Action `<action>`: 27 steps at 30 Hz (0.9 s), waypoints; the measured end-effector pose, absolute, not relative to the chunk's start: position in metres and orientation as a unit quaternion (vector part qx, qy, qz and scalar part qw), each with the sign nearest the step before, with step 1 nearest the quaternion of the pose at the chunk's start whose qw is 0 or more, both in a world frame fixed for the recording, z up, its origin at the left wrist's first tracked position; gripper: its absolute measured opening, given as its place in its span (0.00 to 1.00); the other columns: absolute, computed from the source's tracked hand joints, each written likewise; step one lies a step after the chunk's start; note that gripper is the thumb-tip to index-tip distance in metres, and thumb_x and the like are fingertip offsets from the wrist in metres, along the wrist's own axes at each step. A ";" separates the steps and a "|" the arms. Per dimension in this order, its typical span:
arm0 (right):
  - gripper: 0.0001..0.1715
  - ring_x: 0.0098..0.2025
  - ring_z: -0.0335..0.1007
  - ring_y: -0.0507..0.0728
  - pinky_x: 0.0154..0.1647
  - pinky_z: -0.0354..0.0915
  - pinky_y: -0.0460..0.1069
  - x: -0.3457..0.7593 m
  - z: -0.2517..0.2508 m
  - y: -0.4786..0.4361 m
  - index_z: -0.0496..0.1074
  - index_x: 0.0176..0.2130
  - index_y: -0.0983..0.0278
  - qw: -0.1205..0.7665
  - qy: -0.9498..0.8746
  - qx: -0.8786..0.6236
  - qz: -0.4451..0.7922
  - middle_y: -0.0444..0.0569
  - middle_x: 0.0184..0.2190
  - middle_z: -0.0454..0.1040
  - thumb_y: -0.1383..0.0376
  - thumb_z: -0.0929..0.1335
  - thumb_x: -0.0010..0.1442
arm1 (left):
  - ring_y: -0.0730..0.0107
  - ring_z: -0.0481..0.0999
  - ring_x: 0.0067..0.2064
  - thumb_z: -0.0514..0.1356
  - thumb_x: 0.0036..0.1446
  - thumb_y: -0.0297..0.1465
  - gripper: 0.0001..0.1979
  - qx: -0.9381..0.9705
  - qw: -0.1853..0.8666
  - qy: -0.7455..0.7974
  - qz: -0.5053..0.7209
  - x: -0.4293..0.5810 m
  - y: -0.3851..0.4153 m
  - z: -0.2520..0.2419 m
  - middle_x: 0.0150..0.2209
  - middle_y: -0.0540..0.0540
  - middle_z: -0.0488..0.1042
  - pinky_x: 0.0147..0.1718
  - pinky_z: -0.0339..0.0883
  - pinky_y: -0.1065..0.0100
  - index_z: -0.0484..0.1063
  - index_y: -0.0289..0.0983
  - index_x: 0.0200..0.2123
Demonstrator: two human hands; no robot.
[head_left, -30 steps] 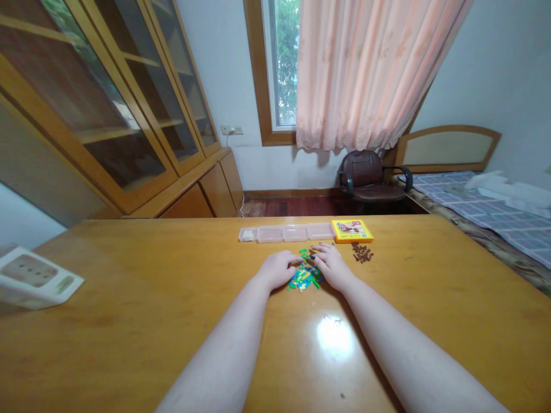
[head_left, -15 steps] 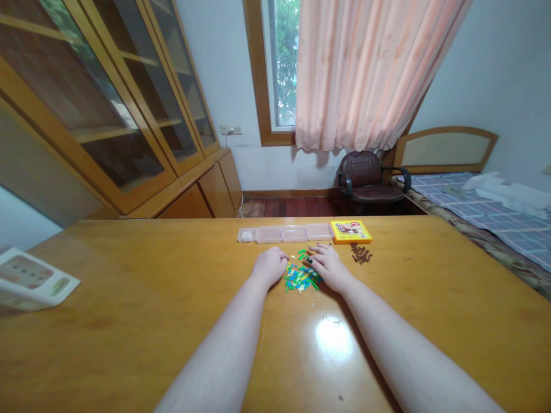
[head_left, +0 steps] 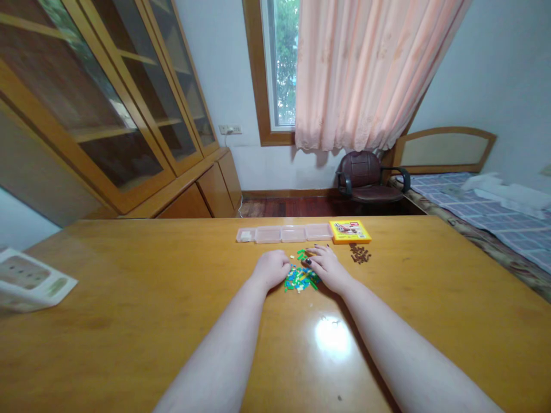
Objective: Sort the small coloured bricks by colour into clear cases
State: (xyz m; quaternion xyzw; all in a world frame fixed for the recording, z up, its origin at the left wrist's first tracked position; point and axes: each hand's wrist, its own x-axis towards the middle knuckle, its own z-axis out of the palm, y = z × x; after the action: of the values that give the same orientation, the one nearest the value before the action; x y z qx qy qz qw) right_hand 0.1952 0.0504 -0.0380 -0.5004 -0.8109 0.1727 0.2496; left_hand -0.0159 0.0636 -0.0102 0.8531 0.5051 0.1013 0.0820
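A pile of small blue, green, yellow and white toy bricks (head_left: pixel 300 279) lies on the wooden table between my hands. My left hand (head_left: pixel 271 269) rests at the pile's left edge with its fingers curled in; whatever the fingertips hold, if anything, is hidden. On the opposite side, my right hand (head_left: pixel 328 269) has its fingers apart, the thumb over the pile's upper right part. Several longer green bricks (head_left: pixel 300 254) lie just left of the right fingertips. Past the right hand is a separate heap of brown bricks (head_left: pixel 360 254).
Clear plastic trays (head_left: pixel 269 234) stand in a row along the far side of the table (head_left: pixel 129 321). A yellow box (head_left: pixel 350 232) adjoins their right end. At the left edge sits a white carton (head_left: pixel 32 281). Beyond the table is a brown armchair (head_left: pixel 364 175).
My left hand has shifted slightly right and down, with its fingers further over the pile's left edge. The right hand has stayed almost in place.
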 end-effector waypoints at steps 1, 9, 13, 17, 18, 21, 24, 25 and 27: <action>0.22 0.60 0.54 0.64 0.61 0.46 0.66 0.196 -0.038 0.051 0.77 0.44 0.58 0.253 -0.815 -0.492 0.175 0.50 0.54 0.69 0.57 0.57 0.65 | 0.67 0.71 0.34 0.51 0.54 0.31 0.15 0.854 0.091 0.502 0.105 -0.016 0.064 -0.011 0.31 0.46 0.75 0.33 0.61 0.69 0.78 0.39 0.28; 0.19 0.61 0.52 0.64 0.62 0.43 0.66 0.193 -0.037 0.048 0.78 0.41 0.57 0.226 -0.838 -0.461 0.186 0.48 0.56 0.68 0.57 0.59 0.64 | 0.67 0.73 0.37 0.52 0.53 0.29 0.15 0.847 0.148 0.489 0.145 -0.016 0.065 -0.012 0.33 0.48 0.76 0.38 0.64 0.69 0.80 0.42 0.33; 0.20 0.62 0.50 0.65 0.62 0.43 0.67 0.192 -0.036 0.047 0.76 0.46 0.58 0.216 -0.822 -0.501 0.164 0.51 0.58 0.65 0.58 0.59 0.64 | 0.68 0.73 0.38 0.52 0.53 0.29 0.16 0.839 0.158 0.492 0.171 -0.016 0.065 -0.013 0.35 0.48 0.77 0.39 0.65 0.69 0.79 0.43 0.37; 0.20 0.62 0.51 0.64 0.62 0.45 0.66 0.193 -0.034 0.048 0.75 0.47 0.59 0.213 -0.818 -0.509 0.162 0.51 0.57 0.66 0.59 0.59 0.64 | 0.68 0.73 0.38 0.52 0.53 0.29 0.16 0.844 0.157 0.487 0.159 -0.017 0.066 -0.015 0.35 0.49 0.77 0.40 0.64 0.70 0.79 0.44 0.37; 0.20 0.62 0.50 0.64 0.62 0.44 0.66 0.192 -0.034 0.048 0.75 0.48 0.58 0.210 -0.819 -0.508 0.163 0.51 0.58 0.65 0.58 0.59 0.64 | 0.68 0.73 0.38 0.52 0.53 0.29 0.15 0.846 0.156 0.485 0.154 -0.017 0.066 -0.015 0.35 0.49 0.77 0.40 0.64 0.70 0.80 0.43 0.36; 0.21 0.64 0.46 0.66 0.63 0.41 0.66 0.190 -0.031 0.046 0.72 0.52 0.55 0.191 -0.826 -0.505 0.163 0.50 0.61 0.61 0.57 0.59 0.64 | 0.68 0.73 0.37 0.53 0.54 0.30 0.15 0.853 0.149 0.480 0.144 -0.017 0.065 -0.013 0.34 0.49 0.77 0.39 0.64 0.69 0.80 0.43 0.35; 0.23 0.66 0.40 0.68 0.62 0.36 0.69 0.187 -0.028 0.042 0.67 0.56 0.51 0.162 -0.836 -0.499 0.160 0.49 0.64 0.54 0.54 0.60 0.64 | 0.67 0.73 0.37 0.53 0.53 0.30 0.15 0.857 0.136 0.479 0.130 -0.017 0.065 -0.011 0.34 0.49 0.77 0.38 0.64 0.69 0.80 0.44 0.35; 0.23 0.67 0.38 0.68 0.62 0.35 0.69 0.186 -0.028 0.040 0.66 0.56 0.50 0.153 -0.840 -0.496 0.160 0.49 0.65 0.52 0.53 0.60 0.63 | 0.67 0.73 0.37 0.53 0.53 0.30 0.15 0.858 0.131 0.481 0.124 -0.017 0.064 -0.011 0.34 0.48 0.77 0.38 0.64 0.69 0.80 0.44 0.35; 0.23 0.67 0.37 0.68 0.62 0.33 0.70 0.186 -0.027 0.039 0.66 0.56 0.49 0.142 -0.842 -0.494 0.162 0.49 0.65 0.51 0.52 0.60 0.63 | 0.67 0.73 0.37 0.53 0.53 0.30 0.15 0.857 0.123 0.487 0.116 -0.017 0.065 -0.011 0.34 0.48 0.77 0.37 0.64 0.69 0.80 0.44 0.35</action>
State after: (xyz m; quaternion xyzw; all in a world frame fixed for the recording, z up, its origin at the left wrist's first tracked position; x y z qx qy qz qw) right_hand 0.1856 0.0390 -0.0270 -0.4938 -0.8424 0.1624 0.1420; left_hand -0.0174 0.0647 -0.0106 0.8569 0.4870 0.1165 0.1226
